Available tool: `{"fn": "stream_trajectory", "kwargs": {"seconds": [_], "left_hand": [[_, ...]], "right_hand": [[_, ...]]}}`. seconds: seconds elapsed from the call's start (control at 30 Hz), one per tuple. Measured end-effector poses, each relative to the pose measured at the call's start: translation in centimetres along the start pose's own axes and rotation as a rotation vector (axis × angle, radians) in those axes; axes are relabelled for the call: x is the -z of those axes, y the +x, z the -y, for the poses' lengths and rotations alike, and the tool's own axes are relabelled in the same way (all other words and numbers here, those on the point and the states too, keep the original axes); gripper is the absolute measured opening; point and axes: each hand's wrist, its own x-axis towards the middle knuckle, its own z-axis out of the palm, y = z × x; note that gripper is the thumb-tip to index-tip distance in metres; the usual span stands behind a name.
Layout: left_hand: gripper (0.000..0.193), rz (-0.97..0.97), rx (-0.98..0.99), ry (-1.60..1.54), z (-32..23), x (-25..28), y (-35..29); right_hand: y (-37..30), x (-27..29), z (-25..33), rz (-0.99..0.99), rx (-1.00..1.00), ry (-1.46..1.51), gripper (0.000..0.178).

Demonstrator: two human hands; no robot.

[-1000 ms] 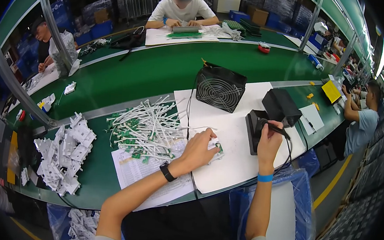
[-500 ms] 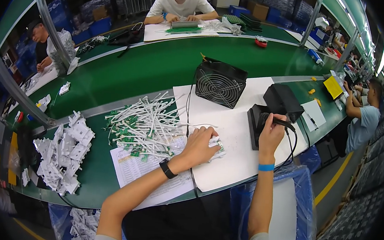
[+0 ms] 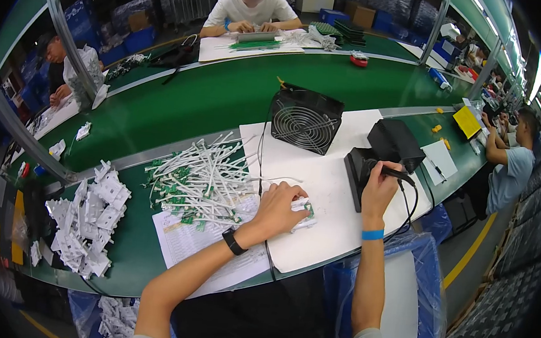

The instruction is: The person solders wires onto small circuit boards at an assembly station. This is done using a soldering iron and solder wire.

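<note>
Left hand (image 3: 278,209) pins small board (image 3: 302,212) on table (image 3: 332,193); right hand (image 3: 378,185) grips soldering iron (image 3: 397,174) at stand; large cable pile (image 3: 203,179) remains unworked.

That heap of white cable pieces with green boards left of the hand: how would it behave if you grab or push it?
The white cable pieces look thin and bent, so probably floppy and light. They lie criss-crossed, so a grab likely drags neighbours along. A push would probably scatter them across the green table.

Left hand (image 3: 278,206) pressing small white part (image 3: 304,212), right hand (image 3: 378,189) gripping soldering iron (image 3: 398,175), black fan (image 3: 304,119) behind
</note>
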Motion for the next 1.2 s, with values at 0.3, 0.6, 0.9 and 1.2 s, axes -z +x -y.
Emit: {"fn": "stream_trajectory", "kwargs": {"seconds": [0.3, 0.6, 0.9, 1.2], "left_hand": [[0.037, -0.024, -0.035, -0.016, 0.2, 0.0, -0.4], [0.039, -0.049, -0.048, -0.032, 0.6, -0.4, -0.3], [0.04, -0.054, -0.044, -0.03, 0.7, -0.6, -0.3], [0.04, -0.036, -0.043, -0.025, 0.8, -0.4, -0.4]], "right_hand": [[-0.2, 0.0, -1.2, -0.001, -0.095, 0.226, 0.015], [1.0, -0.6, -0.6, -0.225, -0.019, 0.103, 0.019], [1.5, -0.5, -1.5, -0.098, -0.178, 0.221, 0.015], [2.8, 2.7, -1.0, 0.14, -0.231, 0.2, 0.017]]}}
